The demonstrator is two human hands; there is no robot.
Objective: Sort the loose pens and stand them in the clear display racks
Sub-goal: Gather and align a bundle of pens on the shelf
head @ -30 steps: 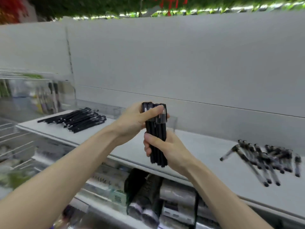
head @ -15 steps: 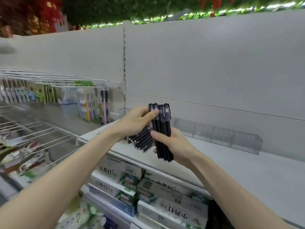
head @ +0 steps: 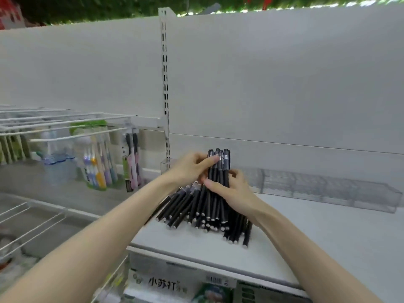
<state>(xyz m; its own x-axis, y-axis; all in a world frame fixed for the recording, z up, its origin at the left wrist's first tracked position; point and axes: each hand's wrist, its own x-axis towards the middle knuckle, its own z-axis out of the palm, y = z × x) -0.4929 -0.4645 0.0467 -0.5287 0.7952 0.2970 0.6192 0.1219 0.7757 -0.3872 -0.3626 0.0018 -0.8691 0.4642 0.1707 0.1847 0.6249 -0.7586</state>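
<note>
currently both of my hands are together on one bundle of black pens [head: 219, 171]. my right hand [head: 235, 192] wraps fingers and thumb round the middle of the bundle and holds it upright, caps at the top. my left hand [head: 189, 169] pinches the cap end of the same bundle, with the thumb laid across the caps.

the bundle stands over the left end of the white shelf [head: 328, 241], directly above a loose pile of pens [head: 188, 212]. the pile lies flat on the shelf, fanned out, barrel ends pointing toward me. i cannot tell whether the lower ends of the held bundle touch the pile.

the clear display rack [head: 328, 190] sits at the back of the shelf, against the white back panel [head: 284, 84], to the right of my hands. its compartments are too blurred to resolve.

a slotted upright rail [head: 165, 84] runs up the panel behind my left hand. left of it, packaged toothbrushes [head: 98, 171] hang from white wire hooks [head: 76, 125]. printed boxes [head: 166, 285] sit below the shelf edge.
</note>
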